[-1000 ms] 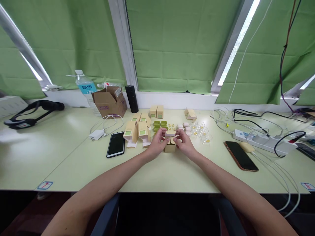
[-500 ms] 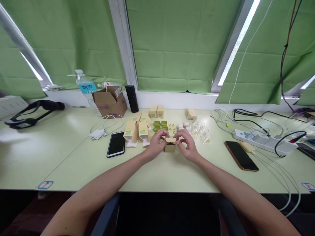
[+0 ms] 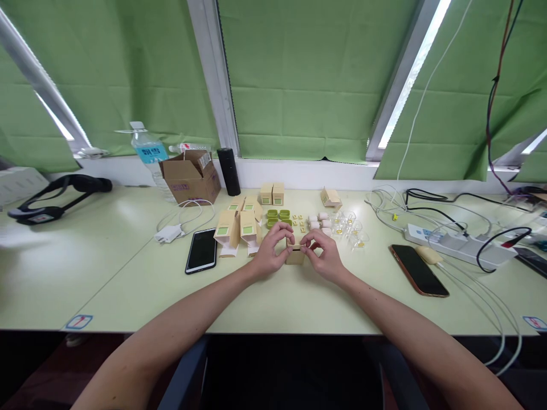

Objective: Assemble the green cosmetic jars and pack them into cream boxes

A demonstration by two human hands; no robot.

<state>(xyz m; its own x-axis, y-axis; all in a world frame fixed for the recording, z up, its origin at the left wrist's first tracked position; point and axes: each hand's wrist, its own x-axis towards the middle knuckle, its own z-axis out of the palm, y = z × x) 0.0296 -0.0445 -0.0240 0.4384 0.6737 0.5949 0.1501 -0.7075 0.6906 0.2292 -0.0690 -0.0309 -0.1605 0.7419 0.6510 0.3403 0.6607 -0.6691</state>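
A small tan cardboard box (image 3: 294, 258) stands upright on the table between my hands. My left hand (image 3: 272, 250) is curled at its left side, with thumb and fingers on the lid flap's edge. On the right, my right hand (image 3: 323, 254) pinches the other end of the same flap. The lid lies nearly level across the box's top, with a thin dark gap at the front edge. Just beyond the hands are green trays (image 3: 272, 214), tiny yellow pieces (image 3: 300, 217), whitish-pink rounded pieces (image 3: 323, 216) and clear plastic cups (image 3: 349, 218).
Several open tan boxes (image 3: 228, 226) stand left of my hands, beside a phone (image 3: 201, 250). Two closed boxes (image 3: 272, 194) and another box (image 3: 331, 197) are farther back. A second phone (image 3: 419, 270), a power strip (image 3: 459, 245) and cables lie to the right.
The lid flap, raised before, has come down toward the box's top. My thumbs and fingers have moved inward and closer together over the front edge.
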